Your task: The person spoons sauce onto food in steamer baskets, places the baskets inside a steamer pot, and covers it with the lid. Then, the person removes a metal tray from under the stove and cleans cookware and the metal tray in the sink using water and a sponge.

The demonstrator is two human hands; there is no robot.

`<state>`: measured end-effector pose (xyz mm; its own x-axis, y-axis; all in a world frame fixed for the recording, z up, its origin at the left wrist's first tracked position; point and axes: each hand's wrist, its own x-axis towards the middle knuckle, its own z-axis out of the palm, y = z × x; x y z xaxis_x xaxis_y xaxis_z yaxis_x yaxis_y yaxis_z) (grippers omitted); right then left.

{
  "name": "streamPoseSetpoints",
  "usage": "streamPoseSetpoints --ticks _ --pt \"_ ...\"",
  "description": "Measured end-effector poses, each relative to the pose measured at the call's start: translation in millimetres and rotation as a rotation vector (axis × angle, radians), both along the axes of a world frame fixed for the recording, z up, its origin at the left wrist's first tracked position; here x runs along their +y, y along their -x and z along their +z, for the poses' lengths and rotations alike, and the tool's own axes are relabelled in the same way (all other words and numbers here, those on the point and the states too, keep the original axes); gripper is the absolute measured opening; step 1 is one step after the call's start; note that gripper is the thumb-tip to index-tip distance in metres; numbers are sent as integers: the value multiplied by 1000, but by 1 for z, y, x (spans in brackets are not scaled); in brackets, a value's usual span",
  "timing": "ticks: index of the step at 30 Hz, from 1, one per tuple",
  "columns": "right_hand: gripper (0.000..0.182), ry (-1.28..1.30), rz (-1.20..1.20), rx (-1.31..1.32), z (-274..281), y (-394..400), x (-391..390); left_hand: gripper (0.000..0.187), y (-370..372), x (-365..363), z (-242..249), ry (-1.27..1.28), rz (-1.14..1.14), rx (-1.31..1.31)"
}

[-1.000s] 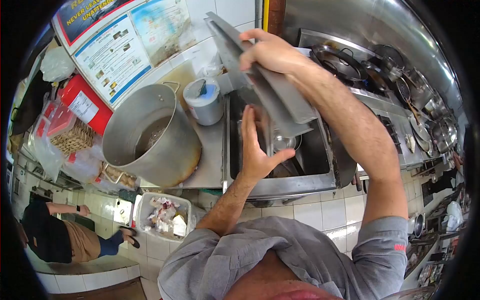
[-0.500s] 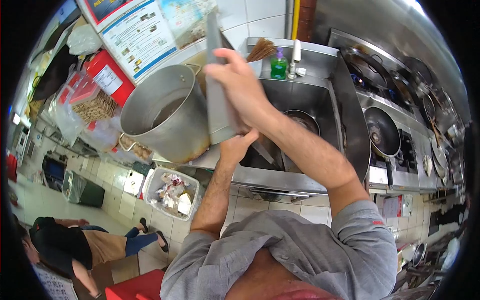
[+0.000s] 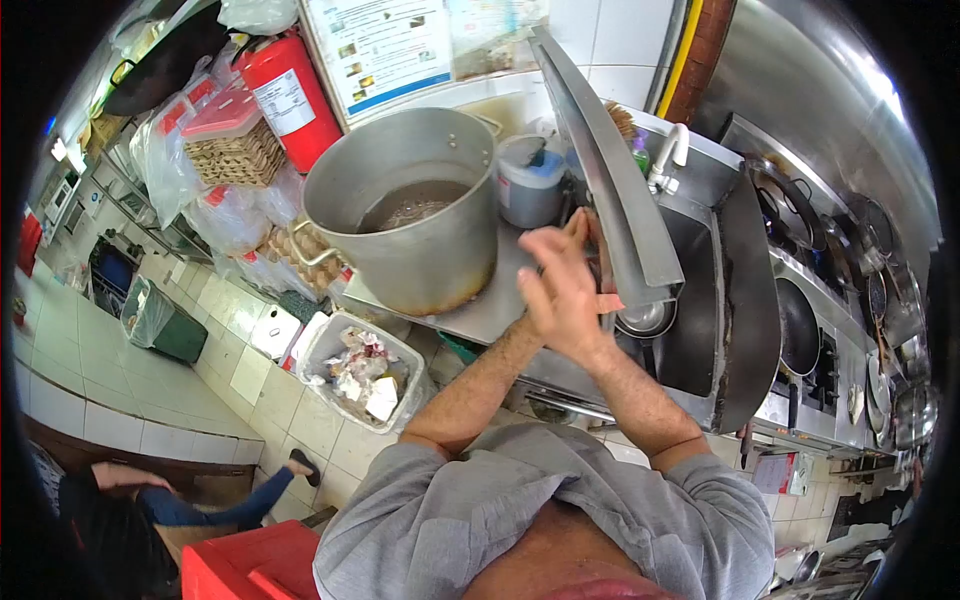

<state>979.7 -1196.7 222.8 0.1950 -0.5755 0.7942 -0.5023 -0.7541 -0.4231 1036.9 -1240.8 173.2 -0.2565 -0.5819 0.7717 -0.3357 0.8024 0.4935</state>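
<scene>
A long grey metal panel (image 3: 615, 170) with a folded edge stands tilted at the left side of the sink (image 3: 690, 330). My right hand (image 3: 560, 285) is beside it, fingers spread and nothing in them. Behind it my left hand (image 3: 578, 228) is mostly covered; its visible fingers are stretched out close to the panel's near face. Whether they touch the panel I cannot make out. A big aluminium stockpot (image 3: 430, 250) with brownish liquid stands left of my hands. Beyond it is a translucent lidded tub (image 3: 530, 185). A small metal pan (image 3: 648, 318) lies in the sink.
A bin of scraps (image 3: 330, 345) stands on the floor below the stockpot. Egg trays (image 3: 235, 155) and a fire extinguisher (image 3: 300, 110) are at left. The tap (image 3: 670, 160) rises behind the sink. Woks (image 3: 795, 330) sit on the stove at right. Another person (image 3: 110, 530) is lower left.
The panel has moved right relative to the stockpot and now leans by the sink. My right hand has let go of its upper part and come down beside my left. The view has shifted.
</scene>
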Motion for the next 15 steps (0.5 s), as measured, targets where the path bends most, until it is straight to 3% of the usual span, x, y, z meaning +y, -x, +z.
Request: streamPoseSetpoints --ticks 5,6,8,9,11,12,14,15 --pt "38 -193 -214 -44 2 -45 -38 61 -70 4 -10 -328 -351 -93" --pt "40 -322 -190 -204 -6 -50 -48 28 -94 19 -7 -418 -218 -192" --pt "42 -419 -193 -383 -29 -49 -75 17 -137 43 2 30 22 55" --pt "40 -443 -302 -364 -50 -43 -94 20 -171 46 4 174 170 50" --pt "32 -328 -446 -223 -63 -40 -117 13 -234 42 23 164 446 256" --pt "33 -258 -490 -130 -71 -36 -135 29 -265 19 23 430 847 165" --pt "34 -196 -545 -45 -95 -32 -178 39 -310 -17 5 180 1258 184" --pt "37 -136 -610 64 -106 -31 -202 39 -323 -28 0 183 1242 181"
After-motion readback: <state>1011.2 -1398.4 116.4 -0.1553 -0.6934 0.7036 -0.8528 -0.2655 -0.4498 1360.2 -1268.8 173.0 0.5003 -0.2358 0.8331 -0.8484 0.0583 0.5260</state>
